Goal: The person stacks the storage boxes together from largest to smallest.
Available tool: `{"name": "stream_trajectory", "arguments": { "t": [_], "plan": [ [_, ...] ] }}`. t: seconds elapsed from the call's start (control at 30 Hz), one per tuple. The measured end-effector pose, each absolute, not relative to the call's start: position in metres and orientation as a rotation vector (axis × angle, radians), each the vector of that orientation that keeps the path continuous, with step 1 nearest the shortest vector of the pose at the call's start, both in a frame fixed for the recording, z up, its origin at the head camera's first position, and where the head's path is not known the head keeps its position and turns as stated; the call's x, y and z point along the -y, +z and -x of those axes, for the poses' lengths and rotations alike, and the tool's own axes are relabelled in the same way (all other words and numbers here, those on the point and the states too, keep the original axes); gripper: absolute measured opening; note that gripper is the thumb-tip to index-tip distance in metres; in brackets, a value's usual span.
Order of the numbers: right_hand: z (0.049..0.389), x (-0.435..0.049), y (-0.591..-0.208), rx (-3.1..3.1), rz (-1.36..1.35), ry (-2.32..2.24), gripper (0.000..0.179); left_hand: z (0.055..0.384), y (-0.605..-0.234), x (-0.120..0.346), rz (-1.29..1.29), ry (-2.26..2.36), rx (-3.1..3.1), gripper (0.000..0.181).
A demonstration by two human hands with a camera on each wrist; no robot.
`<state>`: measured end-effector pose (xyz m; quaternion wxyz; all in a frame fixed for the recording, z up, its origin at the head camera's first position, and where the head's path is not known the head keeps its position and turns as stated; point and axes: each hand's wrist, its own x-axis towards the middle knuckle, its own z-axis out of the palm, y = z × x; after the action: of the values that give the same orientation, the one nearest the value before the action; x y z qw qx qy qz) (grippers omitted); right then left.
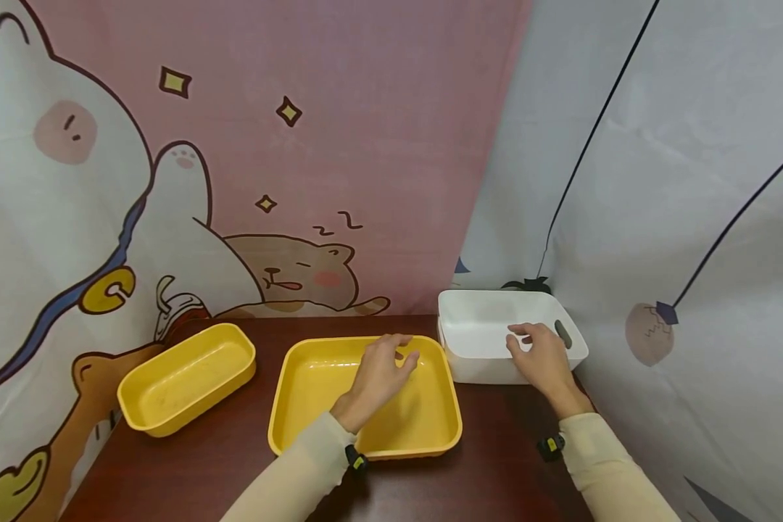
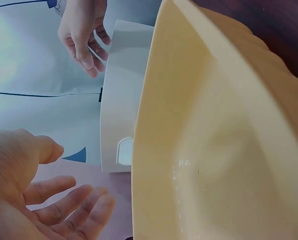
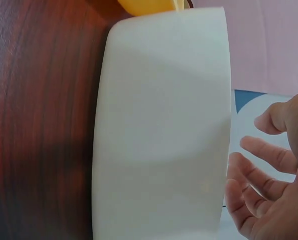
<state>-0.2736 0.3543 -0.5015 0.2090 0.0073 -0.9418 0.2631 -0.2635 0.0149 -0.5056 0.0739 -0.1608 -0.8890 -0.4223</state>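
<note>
My left hand (image 1: 380, 373) hovers over the large yellow tray (image 1: 424, 428), fingers loosely bent and holding nothing. The left wrist view shows that hand beside the tray's tall wall (image 2: 159, 125), with a gap between thumb and fingers. My right hand (image 1: 543, 360) is over the front right part of the white bin (image 1: 483, 371), which has an oval handle hole in its right side. In the right wrist view the relaxed fingers (image 3: 261, 150) of that hand show near the bin's upper rim, with nothing between them.
A smaller yellow tray (image 1: 185, 377) sits at an angle on the left of the dark red wooden table (image 1: 496, 464). Behind stands a pink backdrop (image 1: 378, 145) with cartoon animals, and a pale grey sheet (image 1: 711, 217) closes off the right side, close to the white bin.
</note>
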Motion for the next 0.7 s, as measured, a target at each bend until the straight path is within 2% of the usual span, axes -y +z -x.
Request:
{"name": "stream_trajectory", "arguments": {
  "t": [0.7],
  "plan": [
    [0.296,-0.395,-0.496,2.722,0.058,0.681,0.048,0.286,-0.504,-0.063,0.492,-1.342,2.686,0.049]
  ]
}}
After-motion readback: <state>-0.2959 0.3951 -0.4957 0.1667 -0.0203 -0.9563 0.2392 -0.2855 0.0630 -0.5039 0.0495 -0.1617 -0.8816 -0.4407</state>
